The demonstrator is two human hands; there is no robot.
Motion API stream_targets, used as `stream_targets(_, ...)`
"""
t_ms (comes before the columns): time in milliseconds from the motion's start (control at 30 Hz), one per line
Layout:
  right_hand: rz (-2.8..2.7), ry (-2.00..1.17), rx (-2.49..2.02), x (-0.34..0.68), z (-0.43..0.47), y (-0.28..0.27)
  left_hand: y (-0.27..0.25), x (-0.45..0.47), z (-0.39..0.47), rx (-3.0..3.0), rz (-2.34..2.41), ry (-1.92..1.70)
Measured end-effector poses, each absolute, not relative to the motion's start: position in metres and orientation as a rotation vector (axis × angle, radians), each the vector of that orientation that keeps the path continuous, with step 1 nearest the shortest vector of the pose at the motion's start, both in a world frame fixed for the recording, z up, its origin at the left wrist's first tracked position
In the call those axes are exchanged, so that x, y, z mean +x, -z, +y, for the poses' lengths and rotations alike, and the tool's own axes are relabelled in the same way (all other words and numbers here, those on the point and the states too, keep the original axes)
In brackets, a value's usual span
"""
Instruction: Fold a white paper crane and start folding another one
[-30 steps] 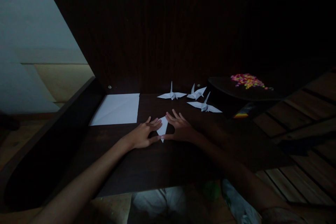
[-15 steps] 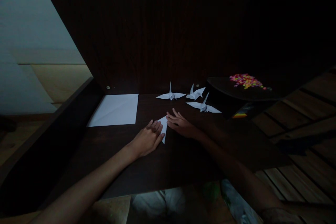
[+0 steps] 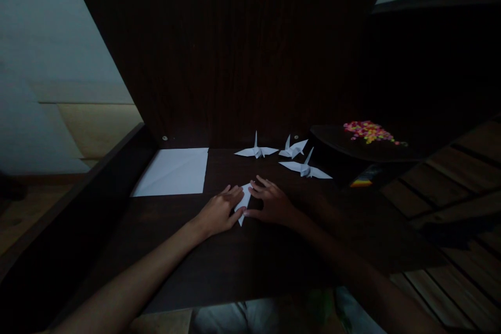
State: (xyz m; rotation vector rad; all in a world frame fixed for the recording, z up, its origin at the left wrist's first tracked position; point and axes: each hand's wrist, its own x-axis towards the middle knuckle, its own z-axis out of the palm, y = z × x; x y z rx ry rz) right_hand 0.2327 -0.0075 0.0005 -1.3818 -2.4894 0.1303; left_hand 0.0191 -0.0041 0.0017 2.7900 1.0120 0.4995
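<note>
A small folded white paper (image 3: 245, 199) lies on the near middle part of the dark worktop (image 3: 211, 266), its narrow point towards the near edge. The left hand (image 3: 219, 212) rests over its left side, fingers laid out flat on it and grasping nothing. The right hand (image 3: 273, 204) is at its right side, fingers spread and released, index fingertip at the far corner and thumb close to the left thumb.

Beyond the hands are three white folded cranes: a left crane (image 3: 257, 153), a far right crane (image 3: 292, 150) and, nearer, a right crane (image 3: 306, 170). A white sheet (image 3: 174, 171), creased diagonally, lies flat to the left. Farther right, a heap of small multicoloured pieces (image 3: 369, 131) sits on a dark rounded shelf (image 3: 332, 137).
</note>
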Motion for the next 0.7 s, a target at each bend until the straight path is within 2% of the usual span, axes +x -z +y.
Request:
stream_targets(133, -2.542, -0.079, -1.309, 0.232, -0.015, -0.010, -0.006, 0.019, -0.008, 2.786, 1.018, -0.358)
stream_targets(467, -2.623, -0.088, -1.014, 0.231, -0.020, -0.005, -0.003, 0.014, -0.004, 2.811, 0.950, -0.334)
stream_targets(700, -2.560, -0.053, -1.182, 0.225, -0.016, 0.003, -0.003, 0.015, -0.009, 2.841, 0.994, -0.322)
